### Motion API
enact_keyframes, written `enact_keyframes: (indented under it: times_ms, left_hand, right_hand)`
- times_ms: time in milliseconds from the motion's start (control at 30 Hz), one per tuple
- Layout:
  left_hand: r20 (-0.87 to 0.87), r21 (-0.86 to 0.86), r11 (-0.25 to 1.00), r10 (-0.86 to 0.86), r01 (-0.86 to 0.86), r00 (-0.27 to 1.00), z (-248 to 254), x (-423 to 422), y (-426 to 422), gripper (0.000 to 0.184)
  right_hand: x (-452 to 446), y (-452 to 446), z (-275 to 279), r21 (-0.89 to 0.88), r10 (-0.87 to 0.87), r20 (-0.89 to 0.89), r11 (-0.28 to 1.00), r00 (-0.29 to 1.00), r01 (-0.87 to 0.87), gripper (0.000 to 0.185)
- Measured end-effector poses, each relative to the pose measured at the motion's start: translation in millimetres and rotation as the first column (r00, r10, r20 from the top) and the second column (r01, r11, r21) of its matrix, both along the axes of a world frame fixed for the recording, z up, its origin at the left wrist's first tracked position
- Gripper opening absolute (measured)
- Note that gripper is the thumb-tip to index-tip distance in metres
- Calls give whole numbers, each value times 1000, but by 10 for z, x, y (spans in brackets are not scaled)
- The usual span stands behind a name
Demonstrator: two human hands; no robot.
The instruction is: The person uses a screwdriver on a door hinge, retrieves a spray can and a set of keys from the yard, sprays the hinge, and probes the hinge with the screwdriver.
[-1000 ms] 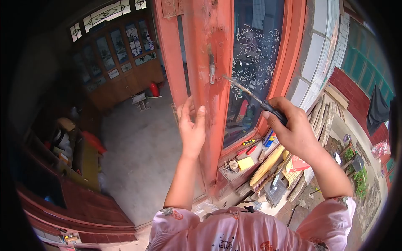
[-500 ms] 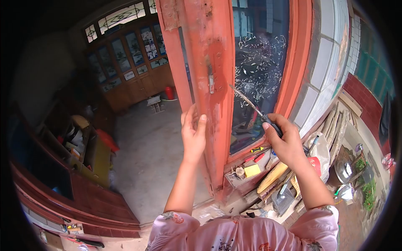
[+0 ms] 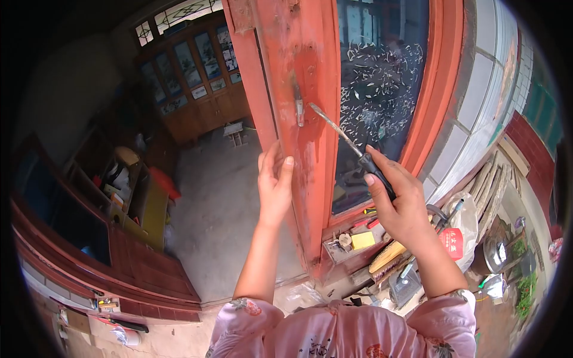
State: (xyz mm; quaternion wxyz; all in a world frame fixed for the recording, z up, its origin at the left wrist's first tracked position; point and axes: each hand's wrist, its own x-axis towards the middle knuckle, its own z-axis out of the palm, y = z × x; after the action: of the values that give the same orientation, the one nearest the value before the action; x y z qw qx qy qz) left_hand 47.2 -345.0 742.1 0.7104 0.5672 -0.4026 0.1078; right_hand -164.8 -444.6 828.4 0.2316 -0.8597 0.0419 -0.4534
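My right hand [image 3: 397, 194] is closed around the black handle of a screwdriver [image 3: 345, 137]. Its worn metal shaft points up and left, and its tip is close to a small metal fitting [image 3: 299, 112] on the red door post [image 3: 310, 173]. Whether the tip touches the wood I cannot tell. Lower down, my left hand [image 3: 274, 182] is at the post's left edge, thumb on the front face and fingers curled round the side, partly hidden. Around the fitting the paint is darker and scraped, with small holes above it.
Right of the post is a glass pane [image 3: 382, 89] covered with pale flecks. Below it, a ledge holds a yellow block [image 3: 362, 240] and small tools. Wooden poles [image 3: 492, 185] and a white bag [image 3: 468, 215] lean at the right. A cabinet [image 3: 203, 77] stands inside the room.
The screwdriver's tip has moved left, from over the glass to beside the metal fitting. The gap left of the post has narrowed. My left hand stays at the post's edge.
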Motion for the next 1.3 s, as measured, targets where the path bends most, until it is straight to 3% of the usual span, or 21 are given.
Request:
enact_keyframes:
  times_ms: [167, 400, 533, 567, 667, 700, 800, 933, 967, 1067, 1100, 1300]
  left_hand:
    - [-29, -32, 999, -12, 11, 999, -27, 13, -23, 43]
    - [-68, -71, 996, -64, 59, 996, -40, 23, -39, 43]
    - [-97, -53, 997, -58, 53, 994, -2, -32, -16, 43]
    - [-104, -61, 996, -68, 62, 992, 6, -32, -19, 42]
    - [-96, -63, 997, -52, 46, 994, 3, -40, -33, 41]
    - [-88, -61, 998, -41, 36, 995, -7, -35, -31, 41]
    - [-84, -60, 996, -77, 72, 993, -39, 21, -31, 41]
    - [-129, -98, 989, -120, 107, 984, 28, -27, -2, 40]
    - [-133, -113, 988, -123, 108, 983, -8, -6, -28, 40]
    - [-133, -130, 986, -120, 103, 984, -15, -14, -37, 40]
    - [-129, -127, 987, -117, 100, 985, 3, -19, -27, 40]
    - [-126, -133, 980, -162, 145, 979, -29, 9, -28, 41]
  right_hand:
    - [53, -2, -14, 1, -21, -24, 1000, 999, 21, 33]
    - [-71, 103, 309, 284, -43, -316, 949, 948, 138, 31]
    - [-84, 166, 641, 385, 64, -382, 918, 922, 96, 32]
    - [-103, 279, 839, 159, -90, -489, 969, 868, 190, 35]
    - [-60, 392, 1068, -144, -267, -513, 964, 816, 224, 30]
    - [-36, 339, 1007, -264, -257, -366, 950, 894, 164, 23]
    - [7, 411, 1082, -618, -486, -312, 757, 816, 214, 20]
    - [38, 558, 1019, -524, -528, -429, 806, 733, 275, 23]
    - [57, 528, 1003, -421, -464, -421, 861, 780, 285, 27]
    - [87, 498, 1119, -131, -330, -559, 941, 760, 312, 30]
    - [94, 528, 1100, -122, -335, -558, 938, 759, 324, 31]
    - [119, 684, 996, -458, -522, -415, 827, 745, 325, 30]
